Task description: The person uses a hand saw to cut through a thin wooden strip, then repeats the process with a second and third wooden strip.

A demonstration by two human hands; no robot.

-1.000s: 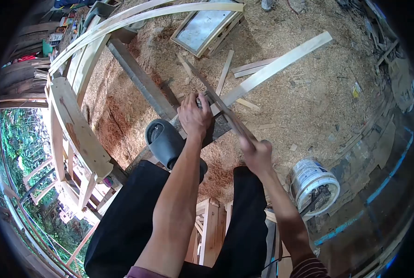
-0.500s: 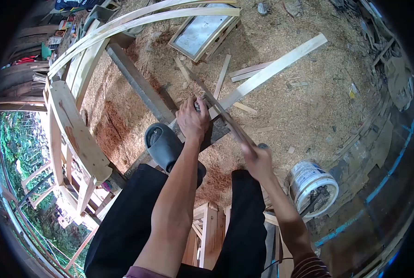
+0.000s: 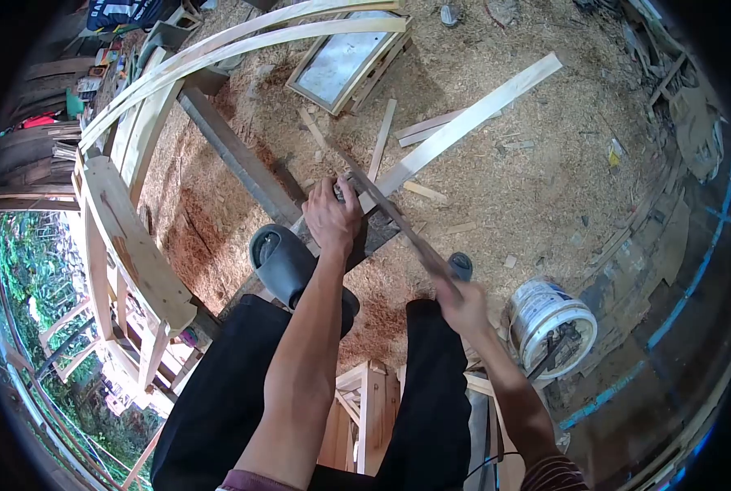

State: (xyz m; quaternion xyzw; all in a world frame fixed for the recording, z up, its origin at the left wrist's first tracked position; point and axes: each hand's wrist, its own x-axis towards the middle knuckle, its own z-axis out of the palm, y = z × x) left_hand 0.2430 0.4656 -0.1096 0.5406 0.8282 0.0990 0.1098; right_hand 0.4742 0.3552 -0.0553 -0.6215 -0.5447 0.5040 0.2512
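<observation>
Left hand (image 3: 331, 217): fingers curled, pressing down on the near part of the pale board (image 3: 476, 119); exact hold cannot be told. Right hand (image 3: 463, 309): closed around the near end of a long, narrow tool (image 3: 402, 225), blurred. The tool crosses the board just beside the left hand.

A dark shoe (image 3: 282, 266) sits just beside the left wrist; a second shoe (image 3: 460, 266) is near the right hand. A grey-brown beam (image 3: 238, 155) runs away beyond the left hand. A white bucket (image 3: 552, 327) with contents stands near the right forearm. Loose strips, a framed panel (image 3: 347, 61) and shavings lie on the floor (image 3: 562, 204). Curved strips (image 3: 251, 41) and a thick knotted plank (image 3: 140, 237) occupy the left side.

Board: long, flat, straight, light-coloured; its far end extends over the floor. Tool: dark brown, slender; details blurred.
</observation>
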